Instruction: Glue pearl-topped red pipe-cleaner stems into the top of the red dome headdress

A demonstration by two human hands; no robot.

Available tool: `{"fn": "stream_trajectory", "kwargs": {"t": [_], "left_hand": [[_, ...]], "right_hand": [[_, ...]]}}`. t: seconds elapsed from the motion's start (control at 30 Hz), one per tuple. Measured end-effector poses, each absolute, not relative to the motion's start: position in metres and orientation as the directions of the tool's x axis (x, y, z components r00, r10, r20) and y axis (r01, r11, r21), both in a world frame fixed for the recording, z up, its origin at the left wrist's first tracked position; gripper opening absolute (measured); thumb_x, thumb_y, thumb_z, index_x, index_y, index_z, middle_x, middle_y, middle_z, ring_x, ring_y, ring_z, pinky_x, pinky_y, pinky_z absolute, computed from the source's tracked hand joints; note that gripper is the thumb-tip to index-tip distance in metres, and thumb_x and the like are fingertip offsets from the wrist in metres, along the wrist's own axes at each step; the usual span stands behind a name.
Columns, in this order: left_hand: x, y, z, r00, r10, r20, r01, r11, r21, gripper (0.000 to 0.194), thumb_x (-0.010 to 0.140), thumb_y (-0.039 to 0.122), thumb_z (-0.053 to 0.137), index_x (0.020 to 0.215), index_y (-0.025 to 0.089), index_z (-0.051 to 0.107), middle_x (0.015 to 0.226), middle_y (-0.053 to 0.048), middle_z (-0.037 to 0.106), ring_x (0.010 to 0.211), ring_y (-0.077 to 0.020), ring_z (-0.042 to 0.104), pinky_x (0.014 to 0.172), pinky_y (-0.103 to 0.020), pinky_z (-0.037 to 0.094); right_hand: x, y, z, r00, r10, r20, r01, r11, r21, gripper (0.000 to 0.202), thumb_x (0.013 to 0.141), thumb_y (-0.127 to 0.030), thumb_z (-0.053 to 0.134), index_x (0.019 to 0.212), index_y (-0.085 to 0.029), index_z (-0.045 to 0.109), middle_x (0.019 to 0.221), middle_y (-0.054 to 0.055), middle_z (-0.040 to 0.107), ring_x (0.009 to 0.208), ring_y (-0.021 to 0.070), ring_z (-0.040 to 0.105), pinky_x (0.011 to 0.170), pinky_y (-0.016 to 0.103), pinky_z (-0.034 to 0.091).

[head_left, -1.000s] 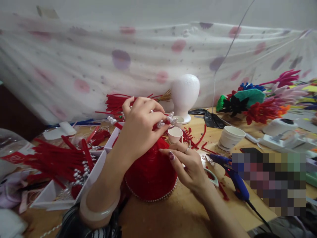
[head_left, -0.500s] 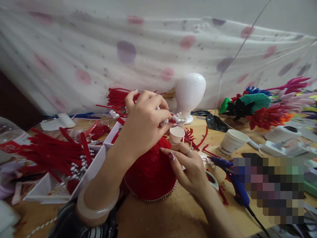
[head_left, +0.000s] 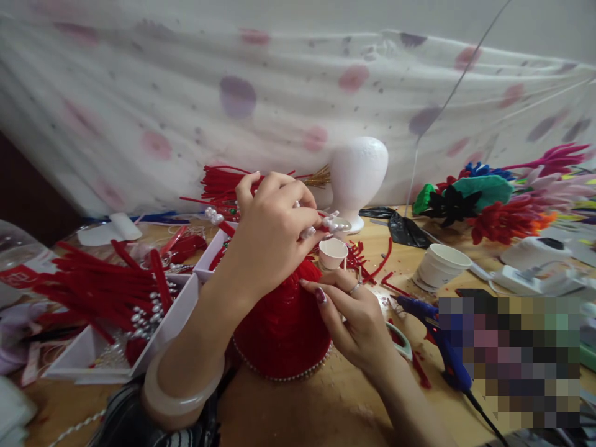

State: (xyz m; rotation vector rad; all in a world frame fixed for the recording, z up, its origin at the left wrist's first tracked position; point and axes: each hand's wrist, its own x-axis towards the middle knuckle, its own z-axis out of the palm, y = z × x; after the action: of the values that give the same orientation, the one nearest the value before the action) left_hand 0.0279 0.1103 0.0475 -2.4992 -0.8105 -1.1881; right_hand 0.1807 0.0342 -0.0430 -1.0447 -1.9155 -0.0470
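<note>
A red velvety piece (head_left: 284,335), edged with a row of small pearls, stands on the table between my arms. Over its top my left hand (head_left: 274,230) is curled, its fingers closed round a red stem with white pearl clusters (head_left: 335,222) poking out past the fingertips. Another pearl cluster (head_left: 214,215) shows left of this hand. My right hand (head_left: 354,310) touches the upper right side of the red piece with a fingertip; its fingers are bent together, and whether they pinch anything is too small to tell.
A white foam head (head_left: 358,180) stands behind, near a small paper cup (head_left: 333,251). To the right are a larger cup (head_left: 441,266), a blue glue gun (head_left: 447,354) and bright flowers (head_left: 503,211). White trays (head_left: 161,335) with red stems lie left.
</note>
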Motion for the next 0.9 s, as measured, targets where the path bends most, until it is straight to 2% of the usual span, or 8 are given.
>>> {"fn": "stream_trajectory", "kwargs": {"t": [0.27, 0.5, 0.73, 0.8, 0.83, 0.9], "left_hand": [[0.028, 0.112, 0.046, 0.491, 0.36, 0.793, 0.586, -0.81, 0.006, 0.008, 0.085, 0.026, 0.07, 0.078, 0.025, 0.072, 0.098, -0.001, 0.073, 0.106, -0.0271, 0.057, 0.1, -0.052, 0.033], [0.027, 0.113, 0.047, 0.49, 0.34, 0.803, 0.577, -0.817, -0.006, 0.007, 0.082, 0.025, 0.073, 0.076, 0.022, 0.073, 0.096, -0.003, 0.073, 0.104, -0.0275, 0.058, 0.098, -0.053, 0.034], [0.025, 0.112, 0.048, 0.489, 0.351, 0.799, 0.578, -0.816, 0.005, 0.01, 0.084, 0.023, 0.07, 0.074, 0.023, 0.072, 0.095, -0.002, 0.073, 0.104, -0.0267, 0.057, 0.098, -0.053, 0.033], [0.025, 0.112, 0.048, 0.489, 0.348, 0.799, 0.571, -0.821, 0.008, 0.009, 0.084, 0.024, 0.07, 0.074, 0.023, 0.072, 0.095, -0.002, 0.073, 0.104, -0.0269, 0.057, 0.098, -0.052, 0.032], [0.025, 0.112, 0.048, 0.489, 0.347, 0.8, 0.566, -0.824, 0.012, 0.009, 0.083, 0.024, 0.071, 0.074, 0.023, 0.072, 0.094, -0.002, 0.073, 0.104, -0.0271, 0.057, 0.097, -0.052, 0.032], [0.025, 0.113, 0.048, 0.489, 0.347, 0.8, 0.557, -0.831, 0.02, 0.008, 0.082, 0.025, 0.072, 0.075, 0.024, 0.073, 0.093, -0.001, 0.073, 0.104, -0.0275, 0.057, 0.097, -0.053, 0.032]], "right_hand": [[0.179, 0.032, -0.04, -0.25, 0.645, 0.722, 0.71, 0.629, -0.315, 0.027, 0.093, -0.011, 0.045, 0.087, -0.009, 0.071, 0.082, 0.011, 0.063, 0.07, 0.0175, 0.056, 0.059, 0.031, 0.042], [0.178, 0.032, -0.045, -0.238, 0.621, 0.746, 0.727, 0.624, -0.288, 0.026, 0.092, -0.011, 0.046, 0.085, -0.011, 0.071, 0.082, 0.01, 0.063, 0.07, 0.0159, 0.056, 0.059, 0.028, 0.042], [0.185, 0.024, -0.04, -0.148, 0.595, 0.79, 0.649, 0.662, -0.376, 0.033, 0.093, -0.014, 0.046, 0.067, -0.016, 0.066, 0.077, 0.007, 0.066, 0.067, 0.0135, 0.059, 0.06, 0.026, 0.043], [0.199, 0.019, -0.04, 0.014, 0.616, 0.788, 0.689, 0.565, -0.454, 0.039, 0.095, -0.019, 0.046, 0.059, -0.018, 0.06, 0.069, 0.004, 0.063, 0.063, 0.0124, 0.058, 0.059, 0.025, 0.041], [0.208, 0.018, -0.041, 0.123, 0.649, 0.751, 0.739, 0.445, -0.506, 0.041, 0.095, -0.024, 0.047, 0.056, -0.019, 0.056, 0.065, 0.002, 0.061, 0.06, 0.0126, 0.057, 0.059, 0.025, 0.04], [0.225, 0.018, -0.045, 0.31, 0.756, 0.577, 0.837, 0.071, -0.543, 0.037, 0.094, -0.034, 0.05, 0.06, -0.02, 0.054, 0.063, 0.002, 0.06, 0.06, 0.0149, 0.057, 0.059, 0.027, 0.037]]}}
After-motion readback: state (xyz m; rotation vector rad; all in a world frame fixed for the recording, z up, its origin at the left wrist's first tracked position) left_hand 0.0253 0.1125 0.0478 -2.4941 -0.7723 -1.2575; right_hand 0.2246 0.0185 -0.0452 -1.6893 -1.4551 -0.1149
